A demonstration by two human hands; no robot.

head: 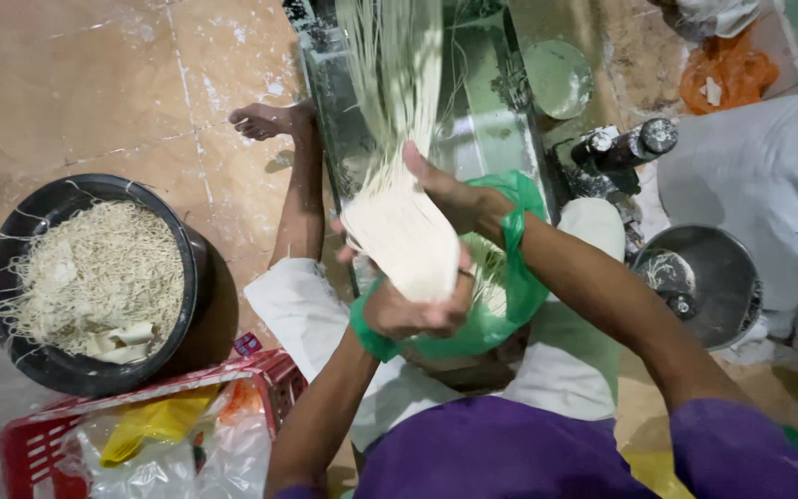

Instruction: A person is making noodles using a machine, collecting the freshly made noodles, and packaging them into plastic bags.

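A thick bundle of pale noodle strands (399,231) hangs down from a metal noodle machine (473,102) in front of me. My right hand (450,194) presses against the bundle from the right side. My left hand (413,310) cups the bundle's lower end from below. A green plastic bag (510,296) is looped around both wrists and hangs open under the noodles. Both hands are closed on the strands.
A black tub (191,268) full of cut noodles and dough scraps sits on the tiled floor at left. A red plastic crate (260,379) with bags lies beside it. A steel bowl (727,268) and a white sack (768,176) stand at right. My bare leg and foot (270,120) stretch forward.
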